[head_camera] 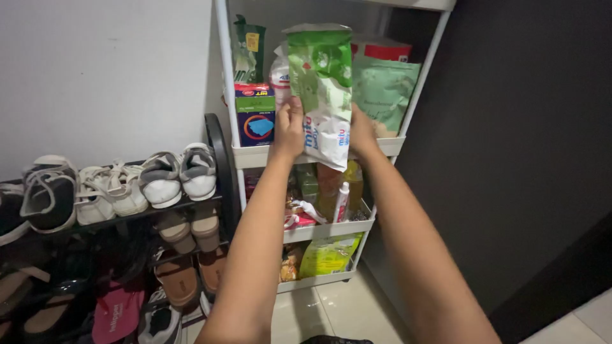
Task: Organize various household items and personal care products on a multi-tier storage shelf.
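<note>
Both your hands grip one green-and-white pouch (322,83), upright, in front of the top tray (255,155) of the white shelf cart (224,76). Your left hand (289,127) clasps its lower left edge; your right hand (362,130) is behind its lower right. Blue-green box (255,114) sits at the tray's left corner. Shoe rack (217,159) stands left of the cart.
</note>
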